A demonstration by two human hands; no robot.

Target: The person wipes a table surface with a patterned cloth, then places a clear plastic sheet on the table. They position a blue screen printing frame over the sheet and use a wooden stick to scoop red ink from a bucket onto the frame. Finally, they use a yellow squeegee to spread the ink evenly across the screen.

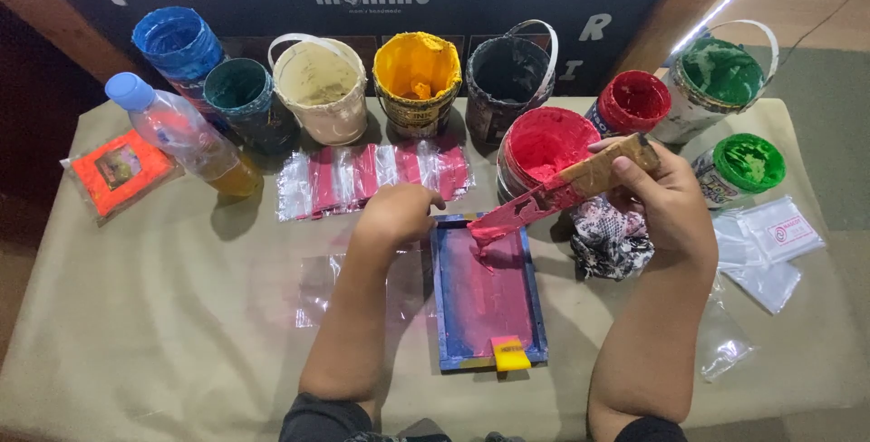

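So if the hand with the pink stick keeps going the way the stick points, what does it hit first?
The right hand holds the stick slanting down to the left. Its pink tip is already at the top of the blue frame, so it would probably meet the pink screen there first. Whether it touches yet is hard to tell.

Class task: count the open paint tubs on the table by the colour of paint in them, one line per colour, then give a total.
Blue: 1
Teal: 1
Cream: 1
Yellow: 1
Black: 1
Pink-red: 2
Green: 2
Total: 9
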